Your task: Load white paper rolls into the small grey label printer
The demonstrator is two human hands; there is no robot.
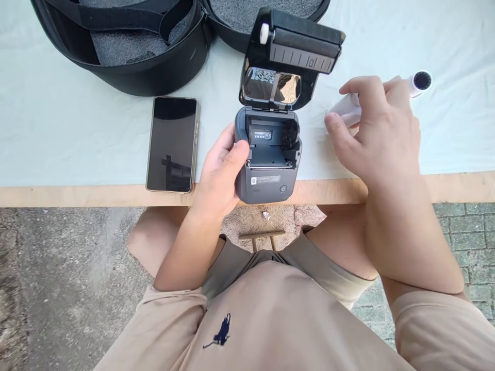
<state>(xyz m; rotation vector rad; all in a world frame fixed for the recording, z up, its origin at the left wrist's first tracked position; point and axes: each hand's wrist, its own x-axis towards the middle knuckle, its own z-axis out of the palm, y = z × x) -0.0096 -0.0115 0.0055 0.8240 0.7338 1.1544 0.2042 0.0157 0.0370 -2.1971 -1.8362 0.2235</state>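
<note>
A dark grey label printer [266,178] is tilted up at the table's front edge, its lid [288,56] swung back and its paper compartment exposed. My left hand [222,175] grips it along the left side, with the thumb on the rim of the compartment. To the right, my right hand [381,123] is curled over a white roll [348,108], thumb and fingers on either side of it. Much of this roll is hidden under the hand. Just beyond my fingers lies a white roll end [422,82] with a dark hollow core; whether it is a separate roll I cannot tell.
A smartphone [172,144] with a dark screen lies left of the printer. Behind it stands an unzipped black case [154,72] with grey foam lining and a strap. Pale cloth covers the table, whose wooden front edge [77,196] runs above my legs.
</note>
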